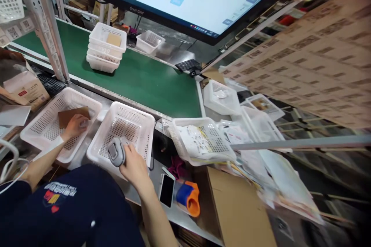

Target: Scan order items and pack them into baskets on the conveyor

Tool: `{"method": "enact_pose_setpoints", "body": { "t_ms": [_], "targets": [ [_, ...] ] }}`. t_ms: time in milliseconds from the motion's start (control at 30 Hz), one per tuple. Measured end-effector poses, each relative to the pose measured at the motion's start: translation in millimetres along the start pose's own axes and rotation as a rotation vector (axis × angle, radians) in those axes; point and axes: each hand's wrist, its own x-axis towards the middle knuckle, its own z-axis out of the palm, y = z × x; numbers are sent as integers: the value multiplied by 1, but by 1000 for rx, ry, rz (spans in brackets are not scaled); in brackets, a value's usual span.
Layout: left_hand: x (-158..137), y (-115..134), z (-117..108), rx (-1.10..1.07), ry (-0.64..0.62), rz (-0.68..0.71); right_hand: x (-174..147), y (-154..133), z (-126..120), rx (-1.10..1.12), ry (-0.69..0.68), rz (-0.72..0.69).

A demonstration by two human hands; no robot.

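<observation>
My left hand is inside the left white basket, its fingers curled round something small and pale that I cannot make out. Against that hand lies a flat brown piece, like a kraft envelope or card. A grey handheld barcode scanner is gripped by my right hand over the near part of the right white basket. Small pale items show in this basket beyond the scanner, too unclear to name.
A green conveyor belt runs behind the baskets, carrying stacked white baskets. A large monitor hangs overhead. To the right are a basket of papers, a phone, an orange-and-blue roll and a cardboard box.
</observation>
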Motion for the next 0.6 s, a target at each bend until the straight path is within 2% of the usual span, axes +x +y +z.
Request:
{"method": "enact_pose_setpoints", "body": {
  "t_ms": [100,200,300,367,433,500,567,600],
  "targets": [
    [9,38,9,-66,-11,213,6,-24,-12,-105,-30,-37],
    [16,72,31,-144,-76,366,11,-34,-15,-145,-32,-60],
    [21,92,53,-201,-188,463,9,-26,-9,-137,-37,-32],
    [25,92,56,-190,-275,514,1,-12,-3,-96,-30,4],
    [32,81,44,-122,-293,433,-11,10,1,-22,5,60],
    [41,68,19,-31,-198,183,-24,38,2,91,79,129],
    [57,62,-7,14,-98,-18,-36,71,-3,251,212,206],
    [68,65,-18,15,-84,-34,-40,89,-9,329,299,247]
  ]
}}
